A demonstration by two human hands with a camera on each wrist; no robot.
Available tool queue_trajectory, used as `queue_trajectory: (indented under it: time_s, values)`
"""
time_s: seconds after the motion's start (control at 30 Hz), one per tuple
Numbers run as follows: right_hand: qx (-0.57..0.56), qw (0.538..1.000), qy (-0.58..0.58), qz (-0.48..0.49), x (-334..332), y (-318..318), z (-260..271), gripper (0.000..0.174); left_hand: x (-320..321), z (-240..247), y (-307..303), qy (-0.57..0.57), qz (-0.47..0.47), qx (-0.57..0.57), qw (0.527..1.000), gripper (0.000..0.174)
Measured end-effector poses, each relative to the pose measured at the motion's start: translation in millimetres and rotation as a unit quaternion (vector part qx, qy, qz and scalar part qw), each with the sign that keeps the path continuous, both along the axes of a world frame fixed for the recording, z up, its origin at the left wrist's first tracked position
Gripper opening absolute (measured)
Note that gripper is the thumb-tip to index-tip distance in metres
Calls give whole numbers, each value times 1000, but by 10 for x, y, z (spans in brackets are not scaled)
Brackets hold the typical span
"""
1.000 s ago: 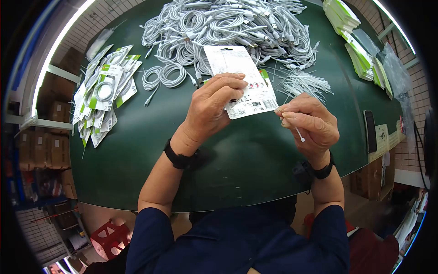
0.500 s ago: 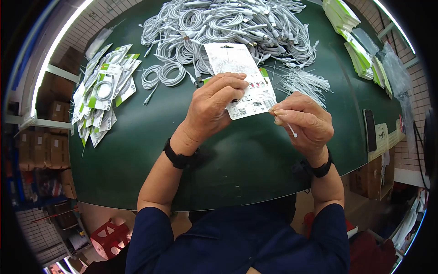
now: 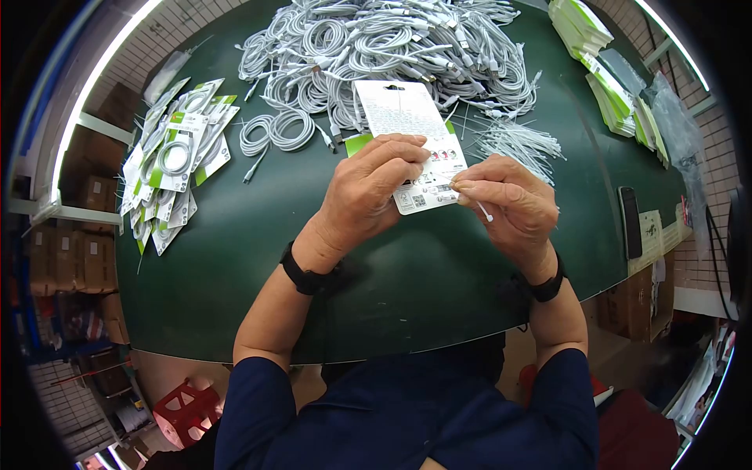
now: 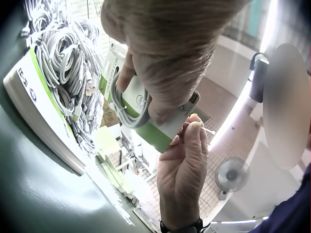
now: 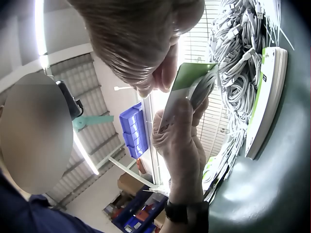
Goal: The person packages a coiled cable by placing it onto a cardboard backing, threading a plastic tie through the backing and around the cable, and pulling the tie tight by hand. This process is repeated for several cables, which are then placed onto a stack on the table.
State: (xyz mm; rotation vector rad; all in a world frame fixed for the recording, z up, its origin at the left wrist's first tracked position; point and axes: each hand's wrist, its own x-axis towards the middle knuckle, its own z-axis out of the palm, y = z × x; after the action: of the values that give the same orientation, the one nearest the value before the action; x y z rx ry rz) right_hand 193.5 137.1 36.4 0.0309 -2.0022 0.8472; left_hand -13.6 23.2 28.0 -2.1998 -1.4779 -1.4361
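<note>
My left hand (image 3: pixel 364 184) grips a white printed packaging card (image 3: pixel 407 117), its text side up in the head view. A coiled grey-white cable (image 4: pixel 127 115) lies against the card's green-and-white other side, held there by the left fingers. At the card's lower right edge, my right hand (image 3: pixel 513 204) pinches a thin white cable tie (image 3: pixel 486 212) between thumb and fingers. The tie's small head sticks out below the fingertips. Beneath the held card stands a stack of similar cards (image 4: pixel 46 116), green along one edge.
A big heap of coiled cables (image 3: pixel 392 47) covers the back of the green table (image 3: pixel 376 313). Loose cable ties (image 3: pixel 517 145) lie right of the card. Carded cables (image 3: pixel 176 157) pile up at left. Card stacks (image 3: pixel 611 102), a plastic bag (image 3: pixel 680 125) and a phone (image 3: pixel 629 223) are at right.
The right hand has moved left along the card's lower edge with the cable tie, closer to the left hand. The left hand keeps its hold on the card, which has shifted slightly.
</note>
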Motion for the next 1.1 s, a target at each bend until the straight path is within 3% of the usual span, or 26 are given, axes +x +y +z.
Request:
queue_trajectory:
  time_s: [0.23,0.33,0.5,0.7,0.73,0.83,0.87,0.93,0.97,1.03,1.1]
  values:
    - [-2,997,-74,-4,-4,42,20,26,150,54,-43,5,1,10,1000,31]
    - [-15,994,-100,38,46,109,93,26,208,128,-104,78,46,47,995,23]
    - [-138,973,-126,137,159,155,179,26,421,362,-282,151,93,72,982,17]
    - [-242,931,-109,252,236,152,238,25,579,421,-328,89,6,69,994,12]
    - [-237,925,-97,281,230,185,204,17,592,425,-335,73,-7,62,995,12]
    - [-323,899,-17,295,207,115,165,31,578,454,-365,-19,-44,23,999,8]
    - [-298,919,21,256,183,115,126,49,574,449,-378,-66,-44,6,997,7]
    - [-279,943,90,156,164,137,79,38,534,424,-373,-168,-23,-27,985,6]
    - [-273,949,125,98,152,140,58,30,526,456,-440,-219,37,-112,969,10]
    - [-139,982,126,-3,139,170,28,24,452,390,-364,-331,63,-148,930,17]
    - [-1,993,99,-68,115,164,60,29,378,266,-233,-419,22,-133,898,15]
